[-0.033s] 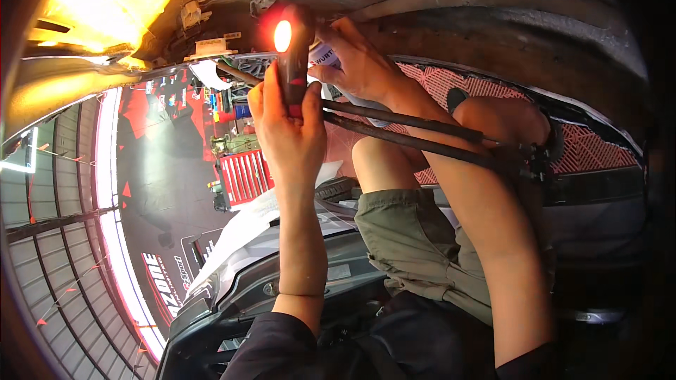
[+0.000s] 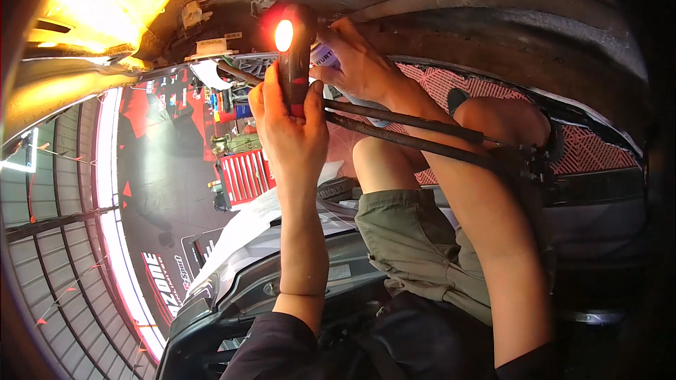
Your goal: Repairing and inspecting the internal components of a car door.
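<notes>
My left hand (image 2: 292,134) is closed around a dark hand-held work light (image 2: 300,63), held upright, with a bright spot and a red glow near its top. Just right of the light, my right hand (image 2: 362,63) is curled around a container with a pale printed label (image 2: 324,57); the light and my fingers hide much of it. Two dark rods (image 2: 415,124) stretch from beside my left hand across my right forearm. Above both hands is the dark underside of a curved vehicle panel (image 2: 451,35).
A small pale fitting (image 2: 213,48) sits on the panel edge left of the light. Below lie a red tool cabinet (image 2: 246,176), red slatted floor tiles (image 2: 440,84) and dark vehicle trim (image 2: 296,260). My bent legs in green shorts (image 2: 408,232) fill the lower middle.
My left hand and the work light have shifted very slightly to the right. Both hands keep their hold.
</notes>
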A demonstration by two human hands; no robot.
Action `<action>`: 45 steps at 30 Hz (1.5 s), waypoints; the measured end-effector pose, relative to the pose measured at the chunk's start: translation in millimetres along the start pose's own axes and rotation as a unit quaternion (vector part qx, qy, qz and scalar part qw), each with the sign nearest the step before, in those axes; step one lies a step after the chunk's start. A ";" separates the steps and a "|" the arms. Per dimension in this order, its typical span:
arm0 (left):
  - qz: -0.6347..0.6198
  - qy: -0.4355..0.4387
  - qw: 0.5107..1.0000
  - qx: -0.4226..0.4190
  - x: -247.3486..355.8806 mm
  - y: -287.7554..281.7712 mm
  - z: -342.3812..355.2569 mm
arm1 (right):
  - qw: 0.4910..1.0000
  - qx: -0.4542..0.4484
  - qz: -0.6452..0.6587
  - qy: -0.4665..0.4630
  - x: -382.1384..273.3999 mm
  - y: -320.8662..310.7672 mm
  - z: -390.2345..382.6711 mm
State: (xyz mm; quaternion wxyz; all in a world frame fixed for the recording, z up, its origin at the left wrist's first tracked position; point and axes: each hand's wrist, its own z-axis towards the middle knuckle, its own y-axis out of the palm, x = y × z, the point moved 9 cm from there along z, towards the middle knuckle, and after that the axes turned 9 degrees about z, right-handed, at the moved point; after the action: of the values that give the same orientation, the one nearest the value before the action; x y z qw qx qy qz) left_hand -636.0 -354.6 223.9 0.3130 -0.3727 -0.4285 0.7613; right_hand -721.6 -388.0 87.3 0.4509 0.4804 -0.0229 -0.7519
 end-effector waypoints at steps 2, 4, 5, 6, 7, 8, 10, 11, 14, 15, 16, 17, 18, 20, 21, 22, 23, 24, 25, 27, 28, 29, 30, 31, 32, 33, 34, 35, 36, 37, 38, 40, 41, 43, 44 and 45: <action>0.029 0.002 1.000 0.005 6.2 -4.4 0.9 | 1.000 -0.012 0.004 -0.025 -7.4 7.1 4.1; 0.035 -0.022 0.999 0.000 6.3 -6.2 0.5 | 0.999 -0.016 0.006 -0.037 -12.2 9.2 7.5; 0.036 -0.023 0.999 0.000 4.5 -4.4 0.9 | 0.999 -0.019 0.007 -0.049 -16.0 11.3 9.0; -0.009 -0.039 0.999 -0.001 -1.2 -0.5 1.9 | 0.999 -0.019 0.009 -0.049 -17.5 14.1 11.0; -0.054 -0.055 0.997 -0.001 -5.9 2.3 2.3 | 1.000 0.006 0.022 -0.018 -13.5 12.6 13.5; -0.027 -0.053 0.998 0.020 -3.2 -2.1 3.5 | 0.999 0.032 0.035 0.013 -7.7 9.6 14.4; -0.179 -0.139 0.974 0.013 -16.1 -1.4 2.9 | 0.998 0.051 0.028 -0.028 -13.9 5.4 14.7; -0.147 -0.091 0.982 0.072 -16.9 -14.0 7.2 | 0.998 0.052 0.019 -0.039 -10.0 6.7 15.8; -0.246 -0.224 0.943 -0.016 -58.6 -19.8 15.6 | 0.999 0.042 0.032 0.006 -11.1 12.6 18.8; -0.315 -0.250 0.915 -0.038 -61.9 -19.0 18.6 | 0.999 0.037 0.012 -0.001 -12.9 11.7 21.5; -0.380 -0.263 0.886 -0.035 -64.7 -17.4 21.0 | 0.999 0.042 -0.011 -0.018 -16.9 10.0 23.7; -0.378 -0.253 0.889 -0.048 -66.3 -19.1 24.6 | 0.998 0.048 -0.034 -0.036 -20.3 9.2 26.5; -0.376 -0.243 0.892 -0.061 -69.2 -21.4 28.1 | 0.998 0.040 -0.015 -0.039 -20.3 9.8 30.4; -0.350 -0.208 0.910 -0.078 -77.5 -23.9 33.2 | 0.997 0.047 -0.027 -0.050 -19.3 7.3 34.0; -0.310 -0.205 0.925 -0.076 -81.8 -25.8 35.2 | 0.998 0.039 -0.014 -0.041 -14.1 7.7 36.7; -0.270 -0.202 0.939 -0.074 -86.6 -27.3 37.7 | 0.998 0.040 -0.014 -0.040 -11.1 7.4 38.0; -0.259 -0.192 0.946 -0.040 -97.3 -28.9 41.5 | 0.998 0.037 -0.026 -0.042 -6.8 9.3 38.4; -0.239 -0.181 0.953 -0.045 -103.2 -32.9 44.6 | 0.998 0.034 -0.036 -0.045 -7.0 10.8 39.7; -0.219 -0.171 0.959 -0.049 -107.0 -36.3 47.9 | 0.998 0.031 -0.045 -0.039 -6.5 13.5 39.7; -0.175 -0.180 0.968 -0.013 -118.9 -46.5 52.7 | 0.999 0.004 -0.052 -0.008 -11.5 16.5 40.5; -0.157 -0.180 0.971 -0.010 -125.6 -49.8 55.0 | 0.998 0.016 -0.054 -0.028 -13.2 17.7 42.9; -0.154 -0.179 0.972 -0.010 -125.7 -49.6 58.0 | 0.998 0.017 -0.056 -0.028 -13.9 17.1 43.3; -0.155 -0.178 0.972 -0.011 -126.0 -47.0 60.6 | 0.998 0.021 -0.052 -0.027 -14.9 16.2 42.8; -0.154 -0.178 0.972 0.000 -127.0 -46.1 63.1 | 0.998 0.024 -0.049 -0.027 -15.9 15.2 42.0; -0.150 -0.178 0.972 0.012 -127.4 -48.2 64.6 | 0.998 0.024 -0.048 -0.027 -17.8 15.6 41.8; -0.150 -0.177 0.973 0.012 -126.8 -48.7 64.5 | 0.998 0.020 -0.052 -0.032 -20.4 16.8 41.3; -0.155 -0.175 0.972 0.014 -125.2 -49.3 63.6 | 0.998 0.016 -0.055 -0.036 -23.1 18.3 40.6; -0.159 -0.174 0.972 0.017 -124.7 -49.7 61.9 | 0.998 0.016 -0.054 -0.036 -26.3 20.0 40.2; -0.158 -0.175 0.972 0.018 -123.8 -49.8 60.0 | 0.998 0.013 -0.049 -0.026 -27.8 22.0 39.9; -0.163 -0.174 0.971 0.023 -122.0 -50.7 57.9 | 0.999 0.011 -0.044 -0.017 -29.0 24.1 40.1; -0.171 -0.171 0.970 0.027 -118.0 -49.5 57.4 | 0.999 0.011 -0.046 -0.016 -25.6 23.7 39.6; -0.168 -0.181 0.969 0.016 -112.4 -48.5 54.1 | 0.999 0.028 -0.009 -0.045 -23.7 20.1 39.6; -0.161 -0.192 0.968 0.006 -112.6 -48.3 52.1 | 0.999 0.028 -0.009 -0.045 -21.1 21.2 39.7; -0.162 -0.186 0.969 0.006 -112.2 -49.0 51.8 | 0.999 0.024 0.011 -0.028 -13.0 23.0 39.1; -0.163 -0.179 0.970 0.007 -112.3 -50.4 51.6 | 0.999 0.024 0.012 -0.028 -14.4 23.4 38.5; -0.162 -0.180 0.970 0.008 -115.5 -52.0 50.4 | 1.000 0.017 0.010 -0.016 -13.7 24.6 37.6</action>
State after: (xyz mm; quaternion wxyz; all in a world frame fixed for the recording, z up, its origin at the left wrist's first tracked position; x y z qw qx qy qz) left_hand -609.2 -445.0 322.4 0.3529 -0.1530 -0.5263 0.7583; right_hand -731.7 -408.0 128.7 0.4493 0.4760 -0.0478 -0.7545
